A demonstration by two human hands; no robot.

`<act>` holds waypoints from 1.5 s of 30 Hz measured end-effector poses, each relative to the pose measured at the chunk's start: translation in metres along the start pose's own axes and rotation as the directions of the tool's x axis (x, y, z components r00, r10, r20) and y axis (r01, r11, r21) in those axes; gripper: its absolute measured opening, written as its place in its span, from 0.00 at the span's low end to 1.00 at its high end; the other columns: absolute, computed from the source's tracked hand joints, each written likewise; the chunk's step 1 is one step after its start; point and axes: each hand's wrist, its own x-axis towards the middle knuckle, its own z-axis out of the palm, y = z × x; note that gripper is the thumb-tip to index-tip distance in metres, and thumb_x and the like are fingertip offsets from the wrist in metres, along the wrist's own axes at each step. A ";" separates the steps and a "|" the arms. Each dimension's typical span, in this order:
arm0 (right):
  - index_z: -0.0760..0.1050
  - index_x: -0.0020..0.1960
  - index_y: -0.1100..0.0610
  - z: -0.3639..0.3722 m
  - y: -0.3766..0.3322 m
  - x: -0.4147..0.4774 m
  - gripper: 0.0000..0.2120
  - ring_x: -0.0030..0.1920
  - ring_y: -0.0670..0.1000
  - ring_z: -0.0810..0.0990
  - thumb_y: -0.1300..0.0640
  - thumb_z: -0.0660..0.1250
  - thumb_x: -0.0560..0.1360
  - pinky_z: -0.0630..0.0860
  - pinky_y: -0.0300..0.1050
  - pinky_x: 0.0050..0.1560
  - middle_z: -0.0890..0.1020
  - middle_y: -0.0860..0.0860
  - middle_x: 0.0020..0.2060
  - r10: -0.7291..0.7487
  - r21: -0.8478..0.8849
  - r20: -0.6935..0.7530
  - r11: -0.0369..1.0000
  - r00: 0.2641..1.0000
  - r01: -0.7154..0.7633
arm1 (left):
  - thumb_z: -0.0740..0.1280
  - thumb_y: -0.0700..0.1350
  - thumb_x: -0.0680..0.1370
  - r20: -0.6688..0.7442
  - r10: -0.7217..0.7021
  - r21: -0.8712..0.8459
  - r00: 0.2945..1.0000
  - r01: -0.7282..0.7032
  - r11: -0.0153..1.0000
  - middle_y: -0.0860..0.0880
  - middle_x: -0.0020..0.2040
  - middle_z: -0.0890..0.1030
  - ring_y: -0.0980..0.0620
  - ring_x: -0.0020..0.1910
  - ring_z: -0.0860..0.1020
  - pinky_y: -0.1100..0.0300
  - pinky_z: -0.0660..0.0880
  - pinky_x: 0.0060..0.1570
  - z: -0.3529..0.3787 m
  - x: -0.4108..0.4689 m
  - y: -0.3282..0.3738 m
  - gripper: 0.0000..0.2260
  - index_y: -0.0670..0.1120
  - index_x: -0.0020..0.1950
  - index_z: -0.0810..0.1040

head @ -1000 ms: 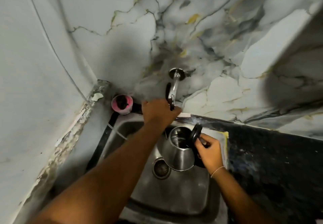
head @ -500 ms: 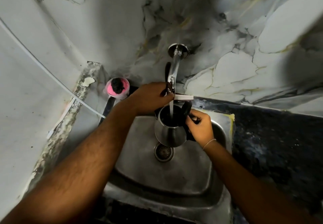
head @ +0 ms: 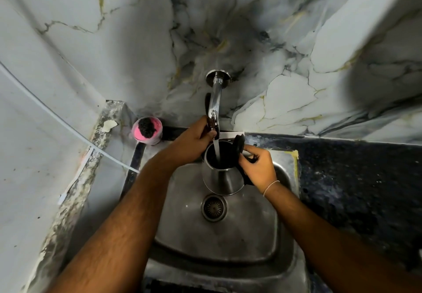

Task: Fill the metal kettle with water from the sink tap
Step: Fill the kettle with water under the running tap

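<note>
A shiny metal kettle (head: pixel 222 179) hangs over the steel sink (head: pixel 219 235), its black lid (head: pixel 238 145) flipped up. My right hand (head: pixel 258 167) grips its black handle on the right side. A chrome tap (head: pixel 214 107) sticks out of the marble wall, and a stream of water (head: pixel 216 153) runs from its spout straight into the kettle's mouth. My left hand (head: pixel 194 140) is closed around the tap's lever at the spout end, just above and left of the kettle.
A pink cup with a dark scrubber (head: pixel 147 130) stands at the sink's back left corner. The drain (head: pixel 214 207) lies below the kettle. Dark speckled counter (head: pixel 356 190) runs to the right. A thin white tube (head: pixel 68 126) crosses the left wall.
The kettle rose from low in the basin to right under the spout. My left hand closed on the tap lever and water began running into the kettle. The view tilted down.
</note>
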 end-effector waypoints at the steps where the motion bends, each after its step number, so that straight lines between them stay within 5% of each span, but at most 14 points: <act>1: 0.87 0.52 0.34 0.000 -0.002 0.000 0.08 0.50 0.47 0.90 0.42 0.75 0.74 0.86 0.53 0.52 0.92 0.43 0.48 -0.001 -0.004 0.000 1.000 1.000 0.001 | 0.63 0.41 0.88 0.007 0.006 -0.010 1.000 -0.005 1.000 0.38 0.64 0.83 0.39 0.68 0.81 0.36 0.74 0.74 0.000 0.001 -0.001 0.13 0.43 0.73 0.73; 4: 0.87 0.52 0.33 -0.003 -0.007 0.002 0.08 0.49 0.46 0.90 0.42 0.75 0.73 0.86 0.50 0.51 0.92 0.41 0.46 0.016 -0.001 0.006 1.000 1.000 -0.016 | 0.63 0.40 0.88 0.028 0.015 -0.007 0.999 -0.015 1.000 0.38 0.65 0.82 0.39 0.69 0.80 0.37 0.73 0.75 -0.002 0.005 0.000 0.14 0.42 0.73 0.73; 10: 0.88 0.47 0.33 -0.007 -0.017 -0.009 0.07 0.31 0.31 0.81 0.43 0.74 0.71 0.74 0.24 0.35 0.86 0.33 0.31 0.044 0.087 0.020 0.995 0.999 -0.046 | 0.64 0.40 0.88 0.089 0.018 -0.034 0.996 -0.015 0.999 0.42 0.67 0.81 0.45 0.70 0.79 0.43 0.74 0.76 0.000 0.003 0.000 0.16 0.44 0.76 0.73; 15: 0.88 0.46 0.29 -0.004 -0.035 -0.002 0.10 0.33 0.31 0.83 0.44 0.73 0.70 0.76 0.25 0.36 0.88 0.34 0.33 0.032 0.118 0.023 0.992 0.999 -0.035 | 0.64 0.38 0.88 0.113 0.059 -0.102 0.992 -0.047 0.994 0.42 0.71 0.81 0.45 0.72 0.79 0.48 0.75 0.76 -0.010 0.007 0.001 0.19 0.42 0.79 0.72; 20: 0.88 0.54 0.44 -0.005 -0.028 0.006 0.17 0.35 0.37 0.85 0.40 0.73 0.69 0.79 0.33 0.37 0.89 0.38 0.34 0.024 0.056 0.004 0.998 1.000 -0.024 | 0.65 0.38 0.87 0.132 0.085 -0.156 0.988 -0.064 0.986 0.45 0.68 0.82 0.48 0.70 0.80 0.55 0.76 0.72 -0.013 0.010 -0.001 0.16 0.41 0.76 0.74; 25: 0.89 0.58 0.54 -0.005 -0.023 0.010 0.24 0.34 0.34 0.84 0.40 0.72 0.69 0.76 0.29 0.37 0.88 0.37 0.33 -0.001 0.016 0.029 1.000 1.000 0.001 | 0.70 0.37 0.84 0.134 0.068 -0.259 0.989 -0.031 0.965 0.33 0.68 0.84 0.36 0.72 0.81 0.42 0.76 0.76 -0.021 0.017 -0.014 0.18 0.38 0.74 0.77; 30: 0.88 0.57 0.49 -0.006 -0.022 0.010 0.15 0.35 0.35 0.85 0.47 0.75 0.72 0.77 0.29 0.37 0.88 0.37 0.33 0.012 -0.021 0.041 1.000 0.999 -0.011 | 0.83 0.51 0.73 0.079 0.054 -0.307 0.995 -0.028 0.951 0.32 0.49 0.84 0.43 0.49 0.81 0.44 0.78 0.57 -0.025 0.024 -0.015 0.14 0.52 0.56 0.86; 33: 0.88 0.55 0.46 -0.008 -0.019 0.013 0.10 0.39 0.37 0.87 0.54 0.77 0.75 0.80 0.34 0.41 0.90 0.37 0.36 0.008 -0.031 0.038 0.999 0.999 -0.007 | 0.85 0.48 0.72 0.035 0.062 -0.342 0.997 -0.046 0.939 0.35 0.44 0.81 0.45 0.45 0.78 0.45 0.76 0.51 -0.020 0.026 -0.016 0.14 0.49 0.51 0.84; 36: 0.87 0.54 0.43 -0.007 -0.023 0.014 0.09 0.42 0.41 0.88 0.52 0.78 0.75 0.83 0.38 0.44 0.91 0.38 0.39 0.005 -0.030 0.035 1.000 0.999 -0.004 | 0.85 0.51 0.72 -0.008 0.072 -0.302 0.997 -0.072 0.951 0.37 0.44 0.85 0.45 0.44 0.79 0.45 0.77 0.49 -0.017 0.023 -0.018 0.12 0.54 0.48 0.83; 38: 0.87 0.52 0.39 -0.006 -0.027 0.012 0.10 0.38 0.37 0.87 0.44 0.74 0.71 0.79 0.32 0.39 0.89 0.36 0.36 0.003 -0.011 0.041 1.000 0.999 -0.003 | 0.84 0.56 0.71 -0.034 0.076 -0.241 0.997 -0.082 0.967 0.38 0.47 0.87 0.50 0.44 0.82 0.47 0.80 0.50 -0.014 0.023 -0.019 0.14 0.54 0.49 0.83; 41: 0.87 0.50 0.36 -0.007 -0.028 0.011 0.09 0.35 0.35 0.85 0.42 0.73 0.70 0.76 0.28 0.36 0.89 0.36 0.35 0.004 0.017 0.036 1.000 0.999 -0.005 | 0.77 0.63 0.68 -0.126 0.093 -0.049 0.988 -0.100 0.994 0.53 0.42 0.86 0.64 0.39 0.81 0.62 0.79 0.44 -0.004 0.022 -0.011 0.17 0.55 0.50 0.82; 45: 0.87 0.53 0.39 -0.002 -0.030 0.013 0.12 0.32 0.35 0.84 0.42 0.73 0.70 0.76 0.29 0.34 0.89 0.35 0.35 0.006 0.015 0.040 1.000 0.999 -0.007 | 0.71 0.62 0.66 -0.157 0.099 0.050 0.983 -0.092 0.994 0.53 0.38 0.85 0.56 0.39 0.84 0.58 0.80 0.41 -0.001 0.023 0.001 0.16 0.53 0.47 0.82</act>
